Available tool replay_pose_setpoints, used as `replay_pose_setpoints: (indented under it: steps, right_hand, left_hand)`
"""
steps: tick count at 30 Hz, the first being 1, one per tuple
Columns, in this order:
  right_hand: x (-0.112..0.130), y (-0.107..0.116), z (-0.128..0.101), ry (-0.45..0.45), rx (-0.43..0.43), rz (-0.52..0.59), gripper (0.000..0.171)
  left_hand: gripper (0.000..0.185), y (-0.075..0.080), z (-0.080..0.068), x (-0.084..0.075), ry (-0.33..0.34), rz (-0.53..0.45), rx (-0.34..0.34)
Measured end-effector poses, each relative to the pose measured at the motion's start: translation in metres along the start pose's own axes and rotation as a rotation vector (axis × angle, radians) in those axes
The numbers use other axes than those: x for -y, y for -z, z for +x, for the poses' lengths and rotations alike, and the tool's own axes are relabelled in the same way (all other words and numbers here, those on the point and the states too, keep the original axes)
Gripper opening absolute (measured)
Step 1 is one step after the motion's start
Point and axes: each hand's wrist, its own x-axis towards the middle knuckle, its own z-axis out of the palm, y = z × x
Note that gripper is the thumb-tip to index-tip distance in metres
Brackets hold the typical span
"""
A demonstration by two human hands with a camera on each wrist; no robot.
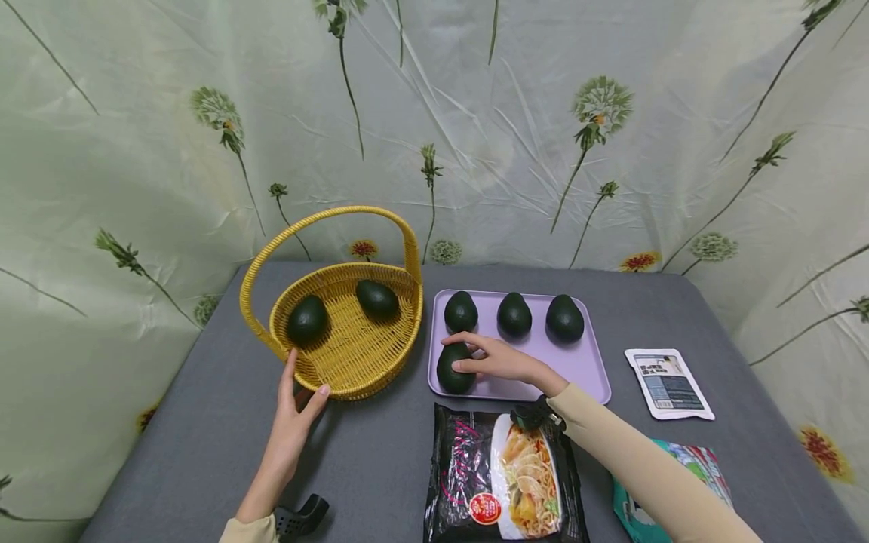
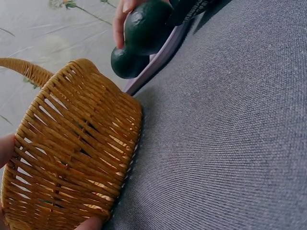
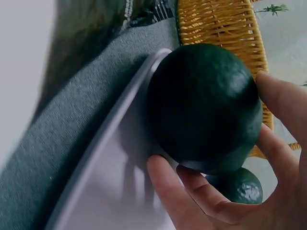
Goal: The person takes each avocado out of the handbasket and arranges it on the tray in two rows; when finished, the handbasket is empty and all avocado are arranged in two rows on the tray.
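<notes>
- Head: two avocados lie in the woven yellow basket [image 1: 353, 343]; four on the lilac tray [image 1: 584, 362]. Right hand [image 1: 498, 360] wraps the front-left avocado [image 1: 453, 368], sitting on the tray. Left hand [image 1: 293, 413], fingers straight, steadies the basket rim.
- Left wrist: wicker weave open, ribbed; cloth grey, coarse.
- Right wrist: avocado skin dark, finely pebbled; fingers [image 3: 283, 108] curl round it.

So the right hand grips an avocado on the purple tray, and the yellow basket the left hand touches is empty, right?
Not quite: the basket is not empty. The head view shows two avocados in it. The rest holds: the right hand grips an avocado on the tray, and the left hand touches the basket's rim.
</notes>
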Motion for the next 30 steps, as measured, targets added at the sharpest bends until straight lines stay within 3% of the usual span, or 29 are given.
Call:
replay_pose_setpoints:
  steps: [13,17,24,30]
  right_hand:
    - [-0.0018,0.0066,-0.0068,0.024,-0.006,-0.107,0.048]
    - [-0.0030,0.0044,-0.0051,0.019,-0.023,-0.094,0.046]
    - [-0.0005,-0.0002,0.0018,0.071,-0.008,-0.141,0.045]
    - [0.0021,0.0019,-0.0003,0.038,0.015,-0.068,0.045]
  left_hand:
    - [0.081,0.0013,-0.0007,0.0011,-0.001,0.012,0.002]
    - [0.081,0.0018,-0.0012,0.0015,0.003,0.010,0.003]
    - [0.081,0.0002,-0.0011,0.0014,0.009,0.007,0.003]
    - [0.080,-0.0004,-0.0005,0.0000,0.006,0.010,0.000]
